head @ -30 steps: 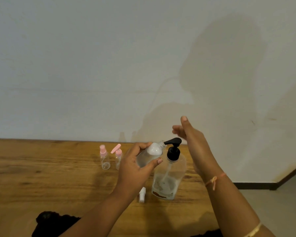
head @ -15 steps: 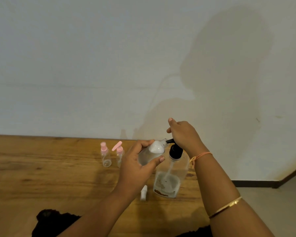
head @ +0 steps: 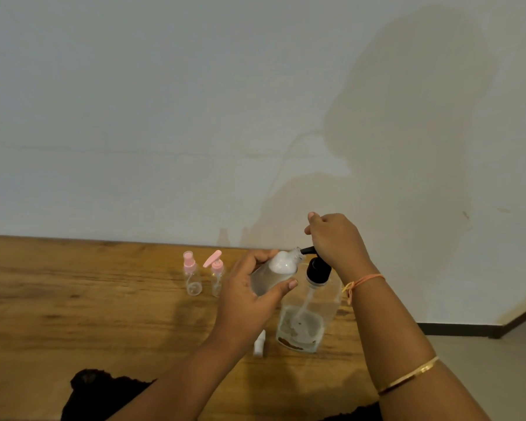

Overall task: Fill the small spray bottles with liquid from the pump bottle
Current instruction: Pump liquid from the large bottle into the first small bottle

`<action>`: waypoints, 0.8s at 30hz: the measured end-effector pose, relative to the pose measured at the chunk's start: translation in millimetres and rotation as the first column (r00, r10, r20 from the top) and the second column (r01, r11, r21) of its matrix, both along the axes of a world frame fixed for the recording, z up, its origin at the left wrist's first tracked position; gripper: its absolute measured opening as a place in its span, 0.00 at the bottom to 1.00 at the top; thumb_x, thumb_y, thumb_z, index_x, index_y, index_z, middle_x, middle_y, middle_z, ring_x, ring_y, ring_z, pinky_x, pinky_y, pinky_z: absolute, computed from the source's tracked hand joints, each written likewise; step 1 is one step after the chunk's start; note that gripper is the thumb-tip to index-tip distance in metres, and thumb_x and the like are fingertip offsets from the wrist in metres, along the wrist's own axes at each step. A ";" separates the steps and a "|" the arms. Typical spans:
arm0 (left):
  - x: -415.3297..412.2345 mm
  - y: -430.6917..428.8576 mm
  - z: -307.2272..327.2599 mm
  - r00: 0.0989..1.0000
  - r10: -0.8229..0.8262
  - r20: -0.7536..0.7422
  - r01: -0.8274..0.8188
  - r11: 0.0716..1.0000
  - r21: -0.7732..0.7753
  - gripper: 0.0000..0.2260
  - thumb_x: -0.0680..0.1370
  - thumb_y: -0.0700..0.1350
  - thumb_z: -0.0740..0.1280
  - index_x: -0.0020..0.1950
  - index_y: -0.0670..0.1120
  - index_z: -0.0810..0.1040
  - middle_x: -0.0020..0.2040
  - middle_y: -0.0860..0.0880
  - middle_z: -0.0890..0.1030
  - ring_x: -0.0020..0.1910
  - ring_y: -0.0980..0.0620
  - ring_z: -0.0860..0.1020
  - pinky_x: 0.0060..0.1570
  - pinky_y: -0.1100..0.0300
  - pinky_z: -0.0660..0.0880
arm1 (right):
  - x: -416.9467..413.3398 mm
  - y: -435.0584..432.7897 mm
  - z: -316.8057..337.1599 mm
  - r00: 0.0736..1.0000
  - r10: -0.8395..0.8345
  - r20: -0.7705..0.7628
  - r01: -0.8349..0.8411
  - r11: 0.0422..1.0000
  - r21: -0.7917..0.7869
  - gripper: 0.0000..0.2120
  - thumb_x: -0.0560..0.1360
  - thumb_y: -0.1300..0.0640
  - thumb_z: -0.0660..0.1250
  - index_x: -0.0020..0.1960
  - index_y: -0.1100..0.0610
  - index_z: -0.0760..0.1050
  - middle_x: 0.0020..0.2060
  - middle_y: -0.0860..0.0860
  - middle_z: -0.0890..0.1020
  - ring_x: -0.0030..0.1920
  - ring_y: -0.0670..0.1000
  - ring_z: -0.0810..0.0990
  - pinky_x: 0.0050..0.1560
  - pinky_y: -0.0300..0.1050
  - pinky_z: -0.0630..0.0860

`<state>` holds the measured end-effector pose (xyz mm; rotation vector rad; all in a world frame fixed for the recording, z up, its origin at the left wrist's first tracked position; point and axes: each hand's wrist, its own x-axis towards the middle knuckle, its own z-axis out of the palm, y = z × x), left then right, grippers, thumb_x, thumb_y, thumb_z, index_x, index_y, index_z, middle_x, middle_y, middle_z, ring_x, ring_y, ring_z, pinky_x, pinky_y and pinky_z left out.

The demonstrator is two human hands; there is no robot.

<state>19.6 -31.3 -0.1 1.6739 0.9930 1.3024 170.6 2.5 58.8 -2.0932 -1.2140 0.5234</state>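
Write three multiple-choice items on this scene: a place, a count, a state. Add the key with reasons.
1. Where is the white cap? A. on the table beside the pump bottle; B. on the floor; C. inside the pump bottle.
2. How many pink-topped bottles stand there? A. one; B. two; C. four.
3. The right hand: A. grips the black pump; B. lies flat; C. holds a cloth.
Key: A, it lies by that bottle's base; B, two stand side by side; A, its fingers curl over the pump while the left hand holds a small bottle at the nozzle.
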 end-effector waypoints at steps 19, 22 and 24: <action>-0.7 1.1 -1.5 0.999 -0.014 0.049 0.014 1.000 -0.006 0.16 0.64 0.52 0.73 0.49 0.58 0.75 0.50 0.64 0.79 0.52 0.63 0.76 0.49 0.73 0.71 | -2.5 0.9 -6.1 0.999 -0.038 -0.025 0.038 0.999 -0.007 0.21 0.79 0.49 0.51 0.47 0.58 0.80 0.50 0.55 0.81 0.54 0.59 0.75 0.60 0.60 0.70; -0.8 0.8 -2.2 0.999 -0.015 0.042 0.015 1.000 -0.010 0.15 0.65 0.52 0.73 0.49 0.58 0.75 0.50 0.64 0.78 0.52 0.63 0.76 0.49 0.73 0.71 | -0.6 -1.5 -3.0 0.999 -0.046 -0.026 0.047 0.998 0.035 0.22 0.80 0.50 0.52 0.46 0.60 0.80 0.43 0.54 0.80 0.51 0.57 0.76 0.60 0.59 0.71; -0.6 0.7 -2.7 0.998 -0.024 0.055 0.025 1.000 -0.016 0.15 0.65 0.52 0.73 0.49 0.58 0.75 0.50 0.64 0.79 0.52 0.62 0.76 0.48 0.73 0.71 | 0.4 -2.7 1.1 0.998 -0.058 -0.003 0.058 0.996 0.070 0.22 0.80 0.49 0.52 0.45 0.59 0.80 0.42 0.53 0.80 0.52 0.57 0.75 0.61 0.60 0.69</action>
